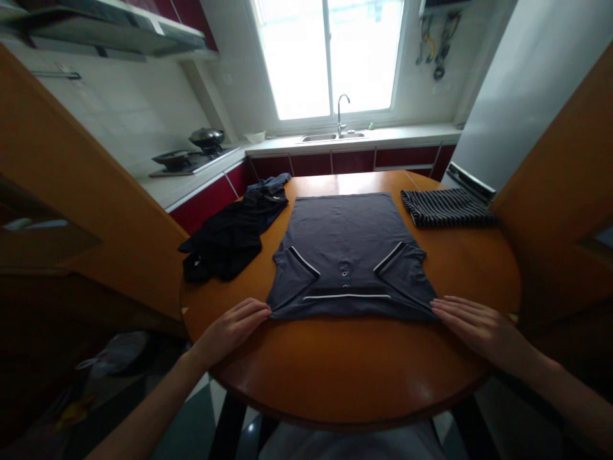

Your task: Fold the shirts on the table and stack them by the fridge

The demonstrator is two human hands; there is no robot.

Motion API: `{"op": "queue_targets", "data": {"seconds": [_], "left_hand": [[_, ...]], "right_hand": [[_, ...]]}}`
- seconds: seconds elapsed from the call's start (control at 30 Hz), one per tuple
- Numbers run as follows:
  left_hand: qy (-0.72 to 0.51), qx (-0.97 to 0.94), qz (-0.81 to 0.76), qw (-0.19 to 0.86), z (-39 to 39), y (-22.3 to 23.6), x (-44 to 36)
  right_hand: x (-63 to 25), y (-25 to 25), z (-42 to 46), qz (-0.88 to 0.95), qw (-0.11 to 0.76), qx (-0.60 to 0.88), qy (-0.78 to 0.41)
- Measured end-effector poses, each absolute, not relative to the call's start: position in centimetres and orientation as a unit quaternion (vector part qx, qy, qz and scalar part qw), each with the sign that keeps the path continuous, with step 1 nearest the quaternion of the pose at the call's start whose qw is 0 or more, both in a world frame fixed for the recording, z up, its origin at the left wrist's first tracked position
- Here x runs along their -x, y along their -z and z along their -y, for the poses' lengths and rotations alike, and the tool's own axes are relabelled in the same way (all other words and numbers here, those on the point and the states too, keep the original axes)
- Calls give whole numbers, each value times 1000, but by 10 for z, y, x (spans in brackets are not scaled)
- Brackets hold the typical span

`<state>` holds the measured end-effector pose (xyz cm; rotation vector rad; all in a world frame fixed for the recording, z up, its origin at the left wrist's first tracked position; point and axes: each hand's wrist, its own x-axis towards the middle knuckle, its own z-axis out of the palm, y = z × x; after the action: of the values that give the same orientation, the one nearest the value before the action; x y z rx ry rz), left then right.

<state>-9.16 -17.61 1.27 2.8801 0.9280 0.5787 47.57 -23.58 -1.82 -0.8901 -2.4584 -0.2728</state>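
A dark grey polo shirt (345,230) lies spread on the round wooden table, its collar edge with a white stripe towards me. Both short sleeves, trimmed in black and white, are folded inward over the body, and a short button placket shows between them. My left hand (237,324) pinches the shirt's near left corner, fingers closed on the cloth. At the near right corner, my right hand (472,324) has its fingers closed on the fabric too. Both corners are drawn out sideways at the table surface.
Dark crumpled clothes (230,236) lie on the table's left side. A folded black-and-white striped cloth (447,207) rests at the back right. The round table (345,377) has its near edge before me. Beyond are a sink (330,137), a stove with pans (205,138) and a fridge (507,108).
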Motion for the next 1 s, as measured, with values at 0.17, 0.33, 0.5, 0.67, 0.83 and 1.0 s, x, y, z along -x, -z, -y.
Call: {"op": "queue_targets", "data": {"seconds": [0.17,0.33,0.5,0.67,0.83,1.0], "left_hand": [[-220,-924,-312,21,183,-9,98],[-226,-924,-306,41,208,-15,105],[-220,-920,-320,50,249,-16,114],[-220,-918,-326,51,268,-6,117],[-230,-914,-332,18,267,1,110],[-223,-918,-326,17,267,-1,108]], "right_hand": [[-479,11,244,900,261,341,74],[-481,7,264,904,265,330,65],[-486,12,297,907,256,328,59],[-487,27,313,899,265,344,47],[-485,39,315,894,258,360,69],[-483,38,311,898,268,341,78]]}}
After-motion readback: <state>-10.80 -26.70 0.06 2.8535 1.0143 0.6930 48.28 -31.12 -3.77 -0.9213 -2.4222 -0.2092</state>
